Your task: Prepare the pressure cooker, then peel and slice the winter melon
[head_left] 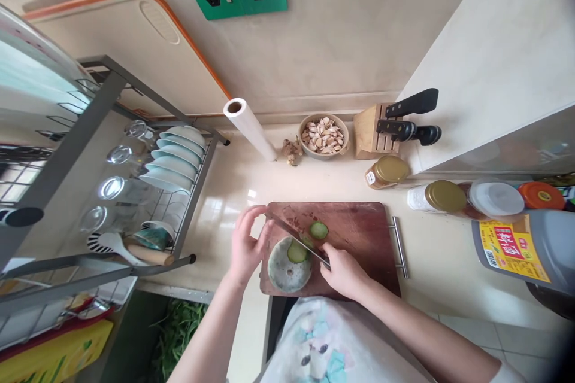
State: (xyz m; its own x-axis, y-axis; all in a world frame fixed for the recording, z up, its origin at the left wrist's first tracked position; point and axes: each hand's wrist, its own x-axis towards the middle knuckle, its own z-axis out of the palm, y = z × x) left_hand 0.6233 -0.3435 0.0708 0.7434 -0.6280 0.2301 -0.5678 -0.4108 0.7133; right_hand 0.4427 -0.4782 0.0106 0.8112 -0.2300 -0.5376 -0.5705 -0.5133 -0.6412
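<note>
A round, pale-green gourd [287, 278] is set on a reddish-brown, rectangular wooden board [363, 224], beneath a dark-handled metal knife [288, 230]. The handle is gripped by the right hand [345, 272]; near the blade's tip the left hand [246, 246] is curved, whether pinching cannot be told. Its fingertips are best kept clear of the edge.

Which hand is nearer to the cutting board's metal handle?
Right. The right hand, gripping the knife, is left of the metal handle; the left hand is at the board's opposite edge.
</note>
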